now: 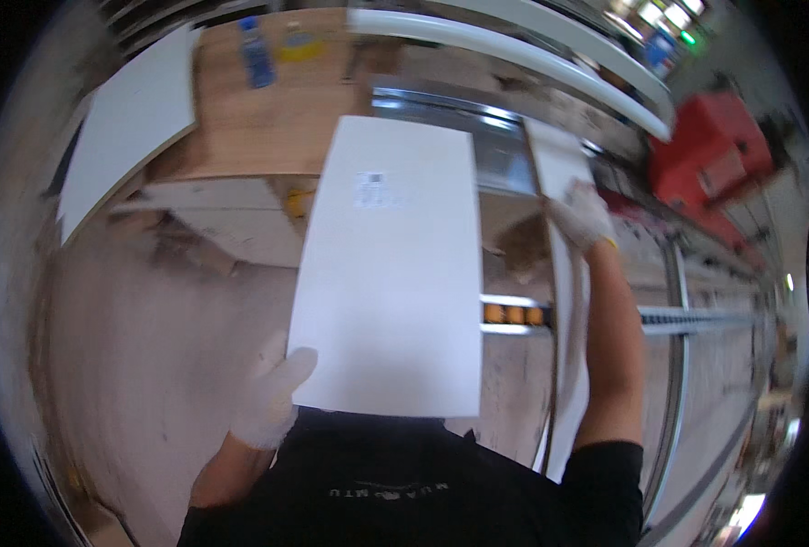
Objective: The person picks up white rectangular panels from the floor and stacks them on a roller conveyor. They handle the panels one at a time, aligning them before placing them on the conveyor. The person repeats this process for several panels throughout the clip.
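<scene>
The white panel [393, 273] is in the middle of the view, held flat in front of the person's chest, its long side running from near to far. The gloved fingers of the left hand [272, 394] curl around its near left corner, with the thumb lying on the top face. The right hand [583, 215], also in a white glove, closes its fingers over the far end of a second narrow white board [568, 301], which stands on its edge just to the right of the panel. On the far part of the panel there is a small printed label [371, 190].

Beyond the panel lies a wooden worktable [267, 128], and on its far side stand a blue bottle [257, 53] and a yellow object [300, 44]. Another white board [126, 123] rests at the far left, tilted. Between the two held boards a row of orange rollers [514, 314] is visible lower down. At the far right is a red machine [714, 155].
</scene>
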